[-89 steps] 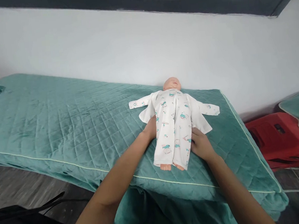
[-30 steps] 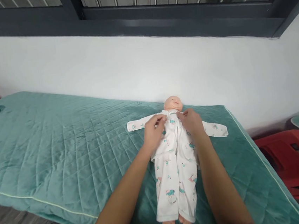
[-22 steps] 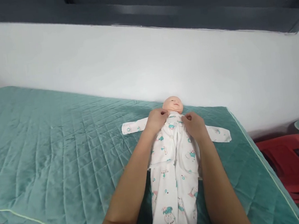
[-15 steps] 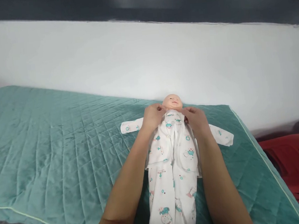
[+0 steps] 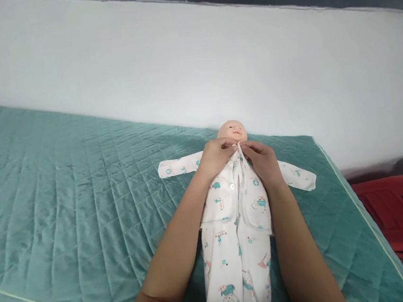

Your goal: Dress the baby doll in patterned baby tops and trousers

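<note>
A baby doll (image 5: 232,130) lies on its back, dressed in a white printed jacket (image 5: 217,199) and matching trousers (image 5: 222,267). Just below its chin, my left hand (image 5: 219,156) pinches the jacket's front edge at the neckline. Opposite it, my right hand (image 5: 262,160) grips the other front edge, and the two edges nearly meet there. Lower down, the jacket front hangs apart, with a pale button (image 5: 232,186) showing on the left edge. Both sleeves stretch out sideways on the bed; the fingertips partly hide the collar.
Under the doll is a green quilted bedcover (image 5: 84,195) with light piping along its edges. A white wall (image 5: 179,67) rises right behind the doll's head. To the right of the bed stands a red plastic object (image 5: 396,213).
My hands have come closer together at the doll's neck, drawing the jacket's two front edges inward. The camera view has tipped slightly downward.
</note>
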Tool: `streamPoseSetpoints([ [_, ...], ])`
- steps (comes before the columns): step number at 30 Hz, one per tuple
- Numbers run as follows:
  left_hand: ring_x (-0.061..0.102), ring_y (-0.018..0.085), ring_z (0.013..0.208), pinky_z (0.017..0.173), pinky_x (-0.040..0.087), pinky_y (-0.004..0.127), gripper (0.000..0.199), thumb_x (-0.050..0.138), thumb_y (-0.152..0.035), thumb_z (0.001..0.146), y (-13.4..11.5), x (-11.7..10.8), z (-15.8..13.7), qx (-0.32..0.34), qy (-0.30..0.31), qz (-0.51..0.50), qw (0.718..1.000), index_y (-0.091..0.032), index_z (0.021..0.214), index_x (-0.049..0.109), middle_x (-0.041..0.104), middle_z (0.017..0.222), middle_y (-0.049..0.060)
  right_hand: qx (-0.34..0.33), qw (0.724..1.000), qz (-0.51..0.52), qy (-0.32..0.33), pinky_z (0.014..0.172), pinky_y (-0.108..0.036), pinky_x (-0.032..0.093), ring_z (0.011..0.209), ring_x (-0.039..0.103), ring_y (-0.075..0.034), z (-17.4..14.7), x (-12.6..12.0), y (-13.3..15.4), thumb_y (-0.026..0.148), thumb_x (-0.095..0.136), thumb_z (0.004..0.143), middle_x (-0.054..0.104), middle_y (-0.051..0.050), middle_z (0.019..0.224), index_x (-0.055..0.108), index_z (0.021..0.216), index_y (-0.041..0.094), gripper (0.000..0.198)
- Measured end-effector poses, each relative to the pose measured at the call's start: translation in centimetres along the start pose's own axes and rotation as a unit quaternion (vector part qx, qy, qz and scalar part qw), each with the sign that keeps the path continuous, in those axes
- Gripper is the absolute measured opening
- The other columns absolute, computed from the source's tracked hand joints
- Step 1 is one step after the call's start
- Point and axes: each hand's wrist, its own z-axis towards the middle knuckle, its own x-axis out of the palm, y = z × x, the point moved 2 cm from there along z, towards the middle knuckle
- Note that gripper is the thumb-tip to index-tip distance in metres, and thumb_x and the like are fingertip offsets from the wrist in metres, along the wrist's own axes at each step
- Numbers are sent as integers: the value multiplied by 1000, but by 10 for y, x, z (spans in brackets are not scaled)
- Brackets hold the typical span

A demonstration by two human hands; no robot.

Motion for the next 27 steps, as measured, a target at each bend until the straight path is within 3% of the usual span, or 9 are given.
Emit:
streamPoseSetpoints([
  [7,70,18,91,82,50,26,19,63,-17,83,-4,0,-2,-8,5,22,1000,-18,94,78,78,99,5,-112,991,-64,-24,75,-30,48,78,58,-15,-3,5,5,31,68,78,69,-3,96,75,85,21,14],
  [16,69,15,87,84,51,27,32,61,-17,85,4,-1,-3,-20,20,-10,1000,-16,114,74,77,96,6,-64,992,-106,23,73,-31,46,72,53,-14,-1,1,4,30,68,77,65,-1,87,73,90,21,16],
  [21,70,18,93,81,53,27,34,65,-23,83,1,5,-5,-68,23,-56,996,-17,115,72,77,101,6,-93,986,-131,53,72,-30,44,72,47,-13,-2,6,5,26,64,77,59,-1,91,73,104,25,29],
  [27,70,18,91,86,53,29,33,58,-8,81,-7,6,-5,-64,-29,77,995,-19,108,74,77,94,4,-49,991,-110,50,72,-29,44,73,48,-13,-4,4,1,28,67,76,60,0,91,67,101,22,26],
])
